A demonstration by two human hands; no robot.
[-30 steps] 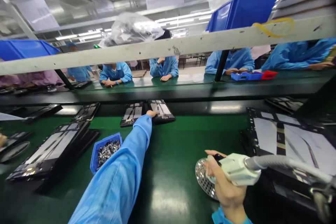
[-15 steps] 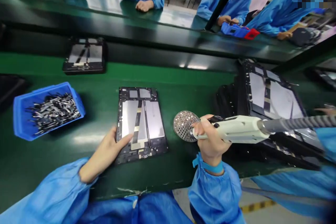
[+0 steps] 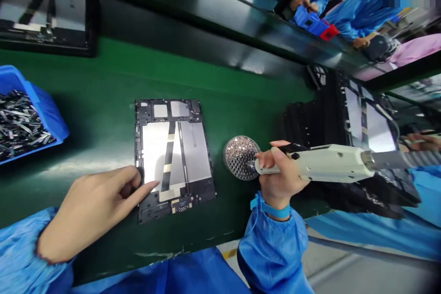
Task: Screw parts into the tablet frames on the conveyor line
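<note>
An opened tablet body (image 3: 198, 147), with silvery panels, black frame and ribbon cables, lies flat on the green bench. My left hand (image 3: 99, 197) grips its lower left edge, thumb on top and fingers curled at the side. In my right hand (image 3: 280, 172) is a pale electric screwdriver (image 3: 330, 163), held level and pointing left. Its tip is at a round screw tray (image 3: 237, 147), whose holed plate carries many small screws; whether a screw is on the tip I cannot make out.
A blue bin (image 3: 44, 105) of small metal and black parts stands at left. Another tablet body (image 3: 72, 18) sits at the back left. Stacked tablet bodies (image 3: 372, 119) rise at right, beside the screwdriver. Co-workers in blue sleeves (image 3: 358, 14) are across the bench; another person's hand (image 3: 422, 138) shows far right.
The view has shifted, bringing the bin and back tablet nearer the left edge. My left hand keeps to the tablet's left edge, and the screwdriver tip stays at the screw tray.
</note>
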